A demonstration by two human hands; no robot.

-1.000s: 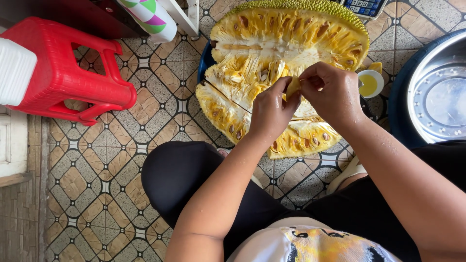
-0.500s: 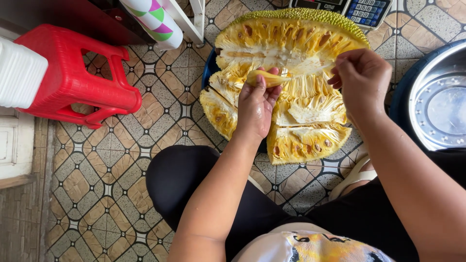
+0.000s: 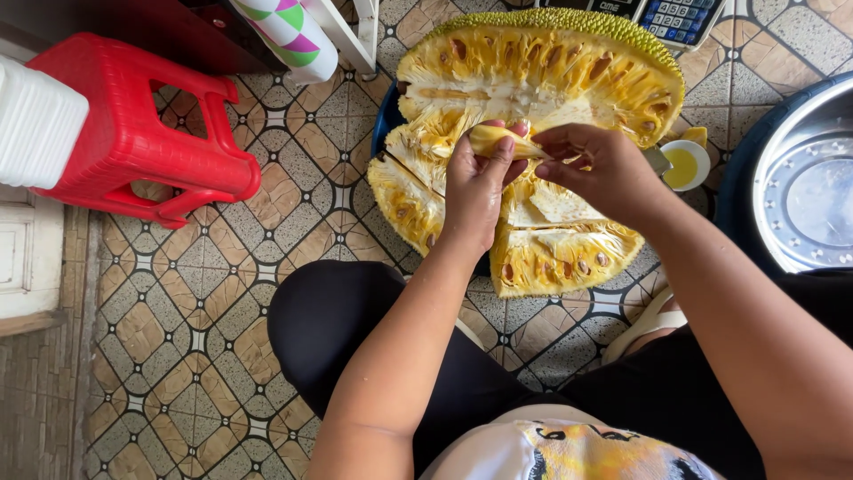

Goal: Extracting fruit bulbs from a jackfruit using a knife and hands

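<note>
A large cut jackfruit (image 3: pixel 542 80) lies open on the tiled floor, yellow flesh up, green spiky rind at the far edge. My left hand (image 3: pixel 475 191) holds a yellow fruit pod (image 3: pixel 493 138) above the fruit's middle. My right hand (image 3: pixel 595 169) meets it from the right, fingertips pinching the pod's end. Both hands hover over the flesh. A loose lower slab of the jackfruit (image 3: pixel 560 258) lies nearest my knees.
A red plastic stool (image 3: pixel 133 133) stands at the left by a white container (image 3: pixel 31 120). A small white cup of yellow liquid (image 3: pixel 686 164) sits right of the fruit. A metal basin (image 3: pixel 804 191) is at the right edge, a scale (image 3: pixel 666 18) at the top.
My left hand has lifted a pod out of the flesh, and my right hand came back in from the right to grip its end. The view shifted slightly.
</note>
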